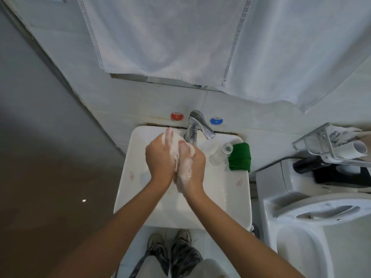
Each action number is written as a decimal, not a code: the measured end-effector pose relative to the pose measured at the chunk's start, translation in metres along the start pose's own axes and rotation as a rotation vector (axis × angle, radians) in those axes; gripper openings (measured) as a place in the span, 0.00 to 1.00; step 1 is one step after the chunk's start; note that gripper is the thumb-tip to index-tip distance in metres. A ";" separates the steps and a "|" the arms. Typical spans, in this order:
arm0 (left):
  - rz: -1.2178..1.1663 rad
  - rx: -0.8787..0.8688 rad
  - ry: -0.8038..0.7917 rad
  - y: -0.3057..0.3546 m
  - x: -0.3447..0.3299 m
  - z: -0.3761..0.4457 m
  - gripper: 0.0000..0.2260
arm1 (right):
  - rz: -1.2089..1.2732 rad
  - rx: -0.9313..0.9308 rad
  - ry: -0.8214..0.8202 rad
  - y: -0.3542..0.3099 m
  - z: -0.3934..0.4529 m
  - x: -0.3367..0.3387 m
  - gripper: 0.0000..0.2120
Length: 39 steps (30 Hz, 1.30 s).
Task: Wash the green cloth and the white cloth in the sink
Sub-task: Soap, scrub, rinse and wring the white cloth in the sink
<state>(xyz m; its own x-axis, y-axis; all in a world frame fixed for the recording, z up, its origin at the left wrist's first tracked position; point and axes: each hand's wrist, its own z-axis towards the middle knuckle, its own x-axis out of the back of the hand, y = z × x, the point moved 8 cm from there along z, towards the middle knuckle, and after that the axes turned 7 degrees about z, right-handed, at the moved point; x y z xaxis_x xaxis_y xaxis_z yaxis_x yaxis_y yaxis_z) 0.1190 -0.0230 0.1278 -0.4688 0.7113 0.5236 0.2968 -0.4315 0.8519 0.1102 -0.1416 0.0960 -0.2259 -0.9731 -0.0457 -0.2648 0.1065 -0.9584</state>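
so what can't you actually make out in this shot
- Head view: most of the white cloth, covered by the left hand, right hand and foam.
- Sink drain and any running water, behind the hands.
- Rack contents at right, cut off by the frame edge.

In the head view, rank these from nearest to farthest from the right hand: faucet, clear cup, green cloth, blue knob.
From the right hand:
1. Faucet, just beyond its fingertips, at the sink's back edge.
2. Clear cup, to its right on the sink rim.
3. Green cloth, further right, beside the cup.
4. Blue knob, on the wall behind the faucet; close to the cloth's rank, hard to call.
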 end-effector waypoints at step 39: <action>0.089 -0.018 -0.038 0.001 -0.004 -0.008 0.20 | -0.018 -0.063 -0.037 0.000 0.002 0.005 0.18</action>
<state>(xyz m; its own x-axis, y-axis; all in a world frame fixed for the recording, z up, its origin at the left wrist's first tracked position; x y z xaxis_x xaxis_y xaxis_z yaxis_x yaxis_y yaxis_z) 0.1149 -0.0306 0.1261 -0.4094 0.6904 0.5965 0.3209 -0.5031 0.8025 0.1110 -0.1471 0.0954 -0.1862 -0.9817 -0.0397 -0.3270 0.1000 -0.9397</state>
